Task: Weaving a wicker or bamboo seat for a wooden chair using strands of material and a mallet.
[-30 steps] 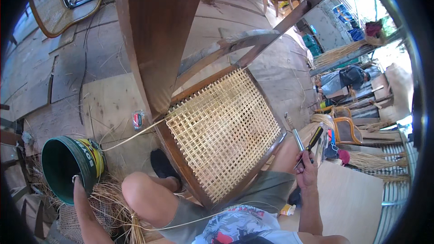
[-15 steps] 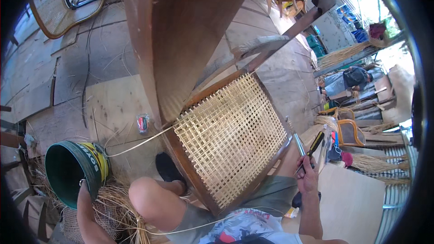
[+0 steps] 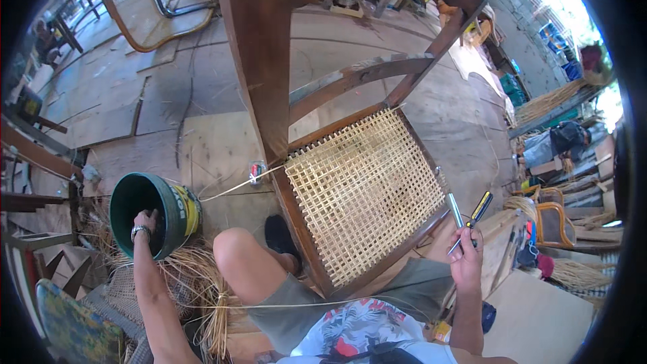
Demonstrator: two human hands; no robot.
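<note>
Since the earlier frames the left hand has gone from the rim of the green bucket down into its mouth, and the chair has slid a little toward the right of the view as the head turned. The fingers are now inside the bucket and hidden by its dark interior — whether they are closed on anything there I cannot tell. The wrist, with its bracelet, rests at the rim.

The bucket lies tipped toward the person on the plank floor, just beside a heap of loose cane strands — a tilt that lets an arm reach in without standing up. One long strand runs from near the bucket to the corner of the woven seat, close by a small can on the floor.

The chair leans with its half-caned seat facing up at the person, its dark wooden frame propped between the knees (the left knee is bare and bent against it), so the open weave sits within easy reach of both arms.

The right hand is held up beside the seat's lower right edge, its grip closed round two slim tools at once: a grey awl-like one and one with a yellow-and-black handle, both pointing up and clear of the weave. Stacks of cane and other chairs stand well apart at the right.
</note>
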